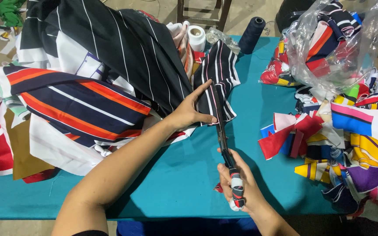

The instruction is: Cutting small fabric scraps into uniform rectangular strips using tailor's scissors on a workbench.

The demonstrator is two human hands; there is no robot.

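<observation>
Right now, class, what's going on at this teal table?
A person is cutting cloth. The left hand pins a dark navy piece of fabric with thin white and red stripes flat on the teal tabletop. The right hand grips long scissors with cloth-wrapped handles, blades lying along the striped piece. Colourful fabric scraps are heaped on the right.
</observation>
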